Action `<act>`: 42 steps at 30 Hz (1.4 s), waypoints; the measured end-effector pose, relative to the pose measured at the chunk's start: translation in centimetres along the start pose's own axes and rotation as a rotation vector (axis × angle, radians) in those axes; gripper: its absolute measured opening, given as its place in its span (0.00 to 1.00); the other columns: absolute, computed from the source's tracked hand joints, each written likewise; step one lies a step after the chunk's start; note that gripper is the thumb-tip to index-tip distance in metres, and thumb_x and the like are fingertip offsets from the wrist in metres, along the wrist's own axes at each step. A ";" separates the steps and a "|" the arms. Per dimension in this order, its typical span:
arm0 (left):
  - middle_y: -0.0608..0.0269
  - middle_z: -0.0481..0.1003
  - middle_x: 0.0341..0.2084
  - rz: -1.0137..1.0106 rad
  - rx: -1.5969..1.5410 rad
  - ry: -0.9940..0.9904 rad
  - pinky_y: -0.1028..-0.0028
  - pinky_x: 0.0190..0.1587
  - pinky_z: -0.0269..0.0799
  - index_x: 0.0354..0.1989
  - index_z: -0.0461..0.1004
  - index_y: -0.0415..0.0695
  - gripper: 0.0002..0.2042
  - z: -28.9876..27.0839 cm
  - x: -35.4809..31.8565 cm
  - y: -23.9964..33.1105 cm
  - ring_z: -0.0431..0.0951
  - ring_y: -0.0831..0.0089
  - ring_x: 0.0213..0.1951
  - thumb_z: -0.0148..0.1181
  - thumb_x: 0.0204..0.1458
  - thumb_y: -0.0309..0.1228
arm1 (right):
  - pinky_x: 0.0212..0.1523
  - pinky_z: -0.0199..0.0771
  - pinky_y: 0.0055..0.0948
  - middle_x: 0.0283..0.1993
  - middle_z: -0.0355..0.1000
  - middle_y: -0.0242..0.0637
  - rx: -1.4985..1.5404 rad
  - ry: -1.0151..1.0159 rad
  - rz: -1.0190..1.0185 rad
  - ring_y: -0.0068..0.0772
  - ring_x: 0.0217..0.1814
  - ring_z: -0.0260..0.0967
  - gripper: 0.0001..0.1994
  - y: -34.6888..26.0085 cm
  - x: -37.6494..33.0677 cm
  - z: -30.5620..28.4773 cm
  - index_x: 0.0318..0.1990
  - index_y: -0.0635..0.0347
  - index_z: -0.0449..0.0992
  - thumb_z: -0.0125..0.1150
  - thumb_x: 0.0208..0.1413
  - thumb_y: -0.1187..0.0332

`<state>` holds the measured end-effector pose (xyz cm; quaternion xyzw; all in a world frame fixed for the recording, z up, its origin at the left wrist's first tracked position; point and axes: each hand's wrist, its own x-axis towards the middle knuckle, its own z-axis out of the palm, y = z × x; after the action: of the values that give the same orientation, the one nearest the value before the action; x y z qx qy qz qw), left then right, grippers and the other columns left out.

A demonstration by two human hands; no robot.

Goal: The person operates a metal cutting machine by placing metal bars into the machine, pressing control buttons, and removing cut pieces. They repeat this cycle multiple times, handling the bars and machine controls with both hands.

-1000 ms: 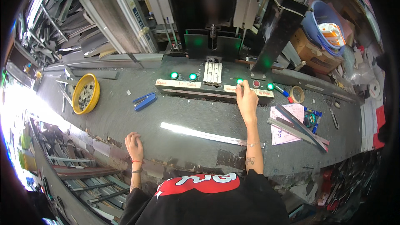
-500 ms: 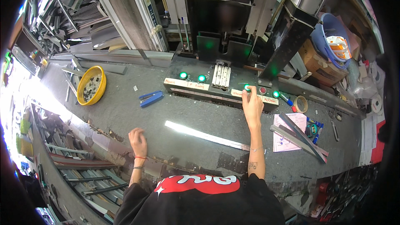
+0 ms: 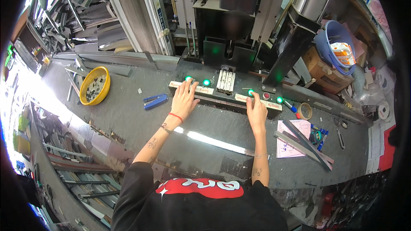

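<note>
Seen from above, a worker in a black shirt leans over a grey worktop (image 3: 128,119) with both hands set on the control strip (image 3: 227,96) along the front of a dark press machine (image 3: 231,30). The left hand (image 3: 185,98) lies flat, fingers spread and grasping nothing, its fingertips at a lit green button (image 3: 189,78) near the strip's left end; a second green button (image 3: 206,82) glows just beside it. The right hand (image 3: 256,110) is likewise released, its forefinger reaching a green button (image 3: 251,93) on the strip's right half, with a red button (image 3: 266,96) and another green light (image 3: 279,99) close by.

Between the two hands a small ribbed metal block (image 3: 225,80) sits at the machine's mouth. A long bright metal strip (image 3: 216,142) lies on the worktop below the wrists. Off to the left stand a yellow bowl (image 3: 95,86) of small parts and a blue stapler (image 3: 155,101); to the right lie a pink sheet of paper (image 3: 293,137), dark metal bars (image 3: 304,143) and a roll of tape (image 3: 305,111).

By the look of it, the step in hand is a two-handed start of the press; the following move would call for both buttons to be pressed together, fingers clear of the block.
</note>
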<state>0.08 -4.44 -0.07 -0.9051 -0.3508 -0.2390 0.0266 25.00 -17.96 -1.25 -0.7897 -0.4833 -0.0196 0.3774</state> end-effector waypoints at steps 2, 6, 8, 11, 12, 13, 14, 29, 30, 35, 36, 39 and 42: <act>0.49 0.61 0.58 -0.035 0.048 -0.078 0.62 0.62 0.55 0.59 0.59 0.43 0.34 0.8 1.4 -0.1 0.60 0.54 0.60 0.66 0.43 0.35 | 0.29 0.68 0.44 0.21 0.70 0.44 0.018 -0.026 -0.004 0.49 0.25 0.71 0.14 0.1 -0.1 -0.4 0.50 0.55 0.69 0.50 0.61 0.61; 0.49 0.63 0.54 -0.039 0.071 -0.072 0.62 0.63 0.55 0.59 0.59 0.42 0.36 1.7 2.2 -0.3 0.61 0.54 0.59 0.69 0.40 0.34 | 0.29 0.68 0.43 0.21 0.70 0.44 0.050 -0.035 0.015 0.48 0.25 0.72 0.14 0.1 0.0 -0.6 0.51 0.56 0.69 0.50 0.61 0.62; 0.49 0.63 0.53 -0.061 0.056 -0.054 0.63 0.62 0.57 0.58 0.59 0.42 0.35 1.9 2.2 -0.2 0.61 0.54 0.59 0.69 0.39 0.33 | 0.29 0.68 0.42 0.21 0.70 0.43 0.091 -0.025 0.055 0.48 0.25 0.72 0.14 0.0 0.1 -0.5 0.51 0.56 0.69 0.50 0.61 0.62; 0.49 0.64 0.53 -0.103 0.026 -0.056 0.63 0.60 0.60 0.57 0.60 0.43 0.35 1.8 2.2 -0.2 0.63 0.54 0.58 0.70 0.39 0.33 | 0.28 0.68 0.42 0.20 0.70 0.42 0.068 -0.033 0.059 0.48 0.24 0.72 0.15 0.0 0.2 -0.3 0.52 0.56 0.68 0.50 0.61 0.62; 0.49 0.64 0.52 -0.112 0.013 -0.044 0.63 0.59 0.61 0.57 0.60 0.43 0.35 1.7 2.2 -0.2 0.63 0.54 0.57 0.70 0.38 0.33 | 0.28 0.68 0.42 0.19 0.70 0.42 0.060 -0.041 0.068 0.48 0.24 0.72 0.15 0.0 0.2 -0.3 0.52 0.56 0.68 0.50 0.61 0.62; 0.50 0.64 0.52 -0.128 0.001 -0.050 0.64 0.58 0.63 0.56 0.61 0.43 0.34 1.7 2.2 -0.3 0.64 0.55 0.57 0.70 0.38 0.33 | 0.28 0.68 0.43 0.19 0.70 0.42 0.045 -0.029 0.051 0.48 0.24 0.72 0.14 0.0 0.2 -0.2 0.51 0.56 0.68 0.51 0.61 0.62; 0.50 0.64 0.52 -0.116 -0.002 -0.038 0.64 0.57 0.64 0.55 0.61 0.43 0.34 1.6 2.2 -0.4 0.65 0.55 0.56 0.70 0.37 0.33 | 0.27 0.68 0.43 0.19 0.70 0.43 0.035 -0.021 0.045 0.48 0.24 0.72 0.14 0.0 0.2 -0.1 0.50 0.56 0.68 0.51 0.61 0.62; 0.54 0.66 0.50 -0.135 0.055 -0.084 0.68 0.50 0.71 0.48 0.66 0.44 0.32 1.2 3.0 -0.4 0.68 0.59 0.52 0.73 0.32 0.35 | 0.25 0.65 0.41 0.16 0.67 0.41 -0.008 -0.011 0.049 0.47 0.20 0.69 0.11 -0.9 0.8 -0.5 0.42 0.59 0.69 0.52 0.61 0.61; 0.54 0.66 0.50 -0.128 0.055 -0.074 0.67 0.50 0.71 0.48 0.66 0.44 0.32 1.2 3.0 -0.4 0.68 0.59 0.52 0.73 0.32 0.35 | 0.24 0.65 0.41 0.16 0.67 0.41 -0.025 -0.020 0.075 0.48 0.20 0.69 0.11 -1.0 0.9 -0.4 0.42 0.59 0.69 0.52 0.61 0.60; 0.52 0.67 0.50 -0.112 0.056 -0.091 0.65 0.48 0.72 0.50 0.67 0.44 0.32 0.9 3.1 -0.5 0.69 0.57 0.52 0.73 0.33 0.35 | 0.23 0.64 0.43 0.16 0.68 0.41 -0.143 0.018 0.035 0.48 0.20 0.69 0.13 -1.0 0.7 0.2 0.42 0.59 0.69 0.51 0.62 0.58; 0.52 0.67 0.50 -0.112 0.052 -0.113 0.65 0.48 0.72 0.50 0.67 0.44 0.32 0.9 3.1 -0.5 0.69 0.57 0.52 0.73 0.33 0.35 | 0.23 0.64 0.42 0.16 0.68 0.40 -0.079 0.044 0.050 0.47 0.20 0.69 0.13 -1.0 0.8 0.3 0.42 0.59 0.69 0.51 0.62 0.57; 0.51 0.67 0.50 -0.099 0.066 -0.104 0.65 0.48 0.72 0.50 0.66 0.44 0.32 1.0 3.0 -0.5 0.69 0.56 0.52 0.73 0.33 0.35 | 0.23 0.62 0.37 0.14 0.65 0.37 0.051 0.082 -0.006 0.40 0.17 0.66 0.14 -0.4 0.6 0.1 0.45 0.58 0.70 0.51 0.61 0.57; 0.51 0.67 0.50 -0.076 0.103 -0.078 0.65 0.48 0.72 0.50 0.66 0.43 0.32 1.2 2.9 -0.4 0.68 0.56 0.52 0.73 0.34 0.36 | 0.21 0.63 0.38 0.15 0.66 0.35 0.069 0.026 0.011 0.40 0.17 0.67 0.12 0.0 0.3 -0.2 0.46 0.55 0.70 0.53 0.60 0.60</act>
<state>2.16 -2.05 0.09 -0.8972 -0.3976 -0.1857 0.0504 25.26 -17.87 -0.98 -0.7786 -0.4744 -0.0112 0.4107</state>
